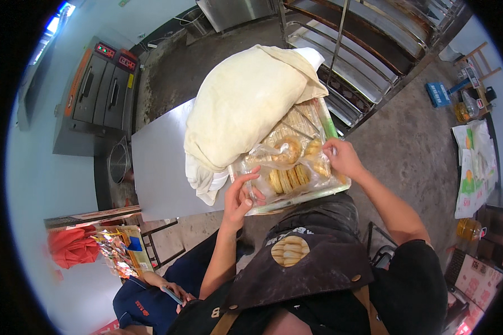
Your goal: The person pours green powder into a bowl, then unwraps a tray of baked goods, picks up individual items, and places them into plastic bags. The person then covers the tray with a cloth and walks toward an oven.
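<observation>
A clear plastic bag (264,184) with several round golden flatbreads (289,179) standing in a row lies in the near part of a shallow tray (334,125). My right hand (341,157) pinches the plastic at the bag's right side. At its left side, my left hand (239,201) has its fingers spread, close to the film; whether they touch it is hard to see. More bagged flatbreads (287,150) sit just beyond. A thick cream cloth (247,100) is heaped over the far left part of the tray.
The tray stands on a metal-topped table (163,163). A rack of baking trays (352,54) stands beyond on the right, a deck oven (102,92) on the left. At the lower left a person in dark blue (146,301) holds a phone (172,295).
</observation>
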Demonstrator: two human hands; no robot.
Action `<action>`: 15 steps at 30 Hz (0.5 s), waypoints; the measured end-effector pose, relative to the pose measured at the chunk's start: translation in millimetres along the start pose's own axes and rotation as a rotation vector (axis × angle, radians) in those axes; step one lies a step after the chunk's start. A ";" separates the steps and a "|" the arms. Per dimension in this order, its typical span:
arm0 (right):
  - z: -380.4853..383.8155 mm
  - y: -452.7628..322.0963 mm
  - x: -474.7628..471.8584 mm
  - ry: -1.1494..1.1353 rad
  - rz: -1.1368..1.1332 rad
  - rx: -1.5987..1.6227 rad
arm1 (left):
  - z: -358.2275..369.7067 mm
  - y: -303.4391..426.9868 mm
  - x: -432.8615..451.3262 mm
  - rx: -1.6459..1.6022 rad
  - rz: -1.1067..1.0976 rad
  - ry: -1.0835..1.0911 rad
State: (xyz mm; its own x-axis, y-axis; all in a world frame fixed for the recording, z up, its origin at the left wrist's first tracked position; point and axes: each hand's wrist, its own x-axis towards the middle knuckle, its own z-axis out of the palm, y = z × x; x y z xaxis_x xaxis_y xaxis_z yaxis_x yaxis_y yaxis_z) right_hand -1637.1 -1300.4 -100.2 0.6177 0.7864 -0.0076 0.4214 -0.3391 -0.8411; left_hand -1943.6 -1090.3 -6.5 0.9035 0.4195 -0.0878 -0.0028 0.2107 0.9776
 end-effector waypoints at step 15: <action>-1.6 -14.4 7.3 -0.041 0.089 0.107 | -7.7 -33.1 -44.5 -0.053 -0.088 -0.213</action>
State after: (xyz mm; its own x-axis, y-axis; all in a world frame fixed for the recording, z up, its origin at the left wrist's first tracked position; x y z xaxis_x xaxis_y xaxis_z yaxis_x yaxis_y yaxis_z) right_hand -1637.6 -1290.6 -87.2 0.6211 0.7766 -0.1052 0.2912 -0.3533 -0.8890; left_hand -1986.9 -1109.1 -36.4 0.9714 0.2023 -0.1245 0.0628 0.2870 0.9559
